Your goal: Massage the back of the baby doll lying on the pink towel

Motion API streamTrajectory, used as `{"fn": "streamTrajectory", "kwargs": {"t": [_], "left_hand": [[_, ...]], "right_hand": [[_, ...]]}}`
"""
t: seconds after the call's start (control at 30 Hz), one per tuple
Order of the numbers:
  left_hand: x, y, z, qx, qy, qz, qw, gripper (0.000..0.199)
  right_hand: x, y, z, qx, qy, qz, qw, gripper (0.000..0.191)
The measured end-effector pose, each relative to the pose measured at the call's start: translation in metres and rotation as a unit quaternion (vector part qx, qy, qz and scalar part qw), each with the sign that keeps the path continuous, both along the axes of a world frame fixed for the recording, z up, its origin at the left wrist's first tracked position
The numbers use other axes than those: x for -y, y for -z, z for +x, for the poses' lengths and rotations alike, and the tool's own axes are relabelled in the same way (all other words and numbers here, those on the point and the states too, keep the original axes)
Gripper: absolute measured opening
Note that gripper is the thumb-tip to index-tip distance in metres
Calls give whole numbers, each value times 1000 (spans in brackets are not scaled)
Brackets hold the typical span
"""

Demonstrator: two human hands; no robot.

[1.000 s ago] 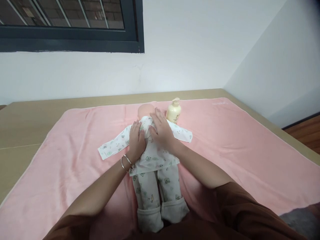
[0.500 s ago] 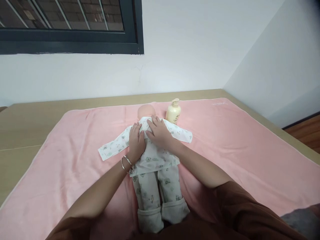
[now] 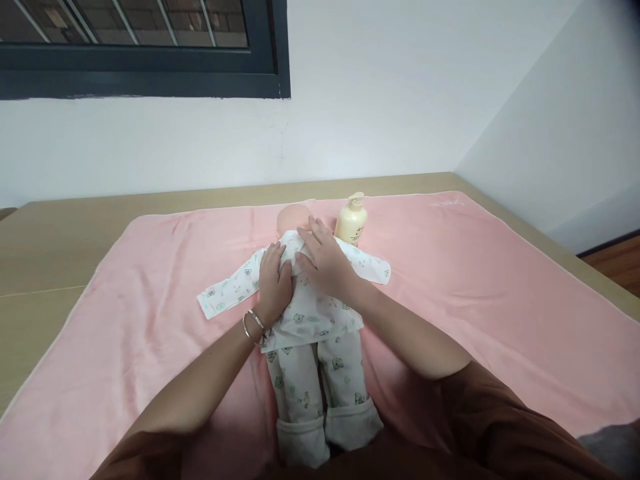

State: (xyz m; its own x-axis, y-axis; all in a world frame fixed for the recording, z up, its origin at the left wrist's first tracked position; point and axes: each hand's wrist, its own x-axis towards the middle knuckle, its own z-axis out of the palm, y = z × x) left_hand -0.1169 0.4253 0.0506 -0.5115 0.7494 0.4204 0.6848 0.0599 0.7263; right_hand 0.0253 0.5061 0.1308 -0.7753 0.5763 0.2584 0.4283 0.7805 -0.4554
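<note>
A baby doll [image 3: 293, 219] lies on a pink blanket [image 3: 450, 280], its bald head away from me and its face not in view. It wears a white printed top [image 3: 310, 327] with the sleeves spread out and matching trousers [image 3: 300, 387] with turned-up cuffs. My left hand [image 3: 275, 281] rests on the left side of the doll's upper body, fingers stretched out. My right hand [image 3: 327, 260] lies across the right shoulder area, fingers extended and spread. Just beyond that shoulder stands a cream pump bottle [image 3: 351, 220].
The blanket covers a wooden board surface [image 3: 45, 247] that meets a white wall [image 3: 375, 120]. A dark-framed window [image 3: 200, 70] with bars is at upper left. At lower right a grey item [image 3: 613, 450] shows only partly.
My right hand has shifted slightly right and up over the doll's shoulder, its fingers a little raised. My left hand stays in place. The whole view has tilted slightly.
</note>
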Motion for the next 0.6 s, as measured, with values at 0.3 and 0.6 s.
{"fn": "streamTrajectory", "kwargs": {"t": [0.3,0.6], "left_hand": [[4,2,1,3,-3,-5,1000,47],[-1,1,0,-3,-4,1,1000,48]], "right_hand": [[15,32,-12,5,10,55,998,49],[13,34,-13,-10,20,59,998,48]]}}
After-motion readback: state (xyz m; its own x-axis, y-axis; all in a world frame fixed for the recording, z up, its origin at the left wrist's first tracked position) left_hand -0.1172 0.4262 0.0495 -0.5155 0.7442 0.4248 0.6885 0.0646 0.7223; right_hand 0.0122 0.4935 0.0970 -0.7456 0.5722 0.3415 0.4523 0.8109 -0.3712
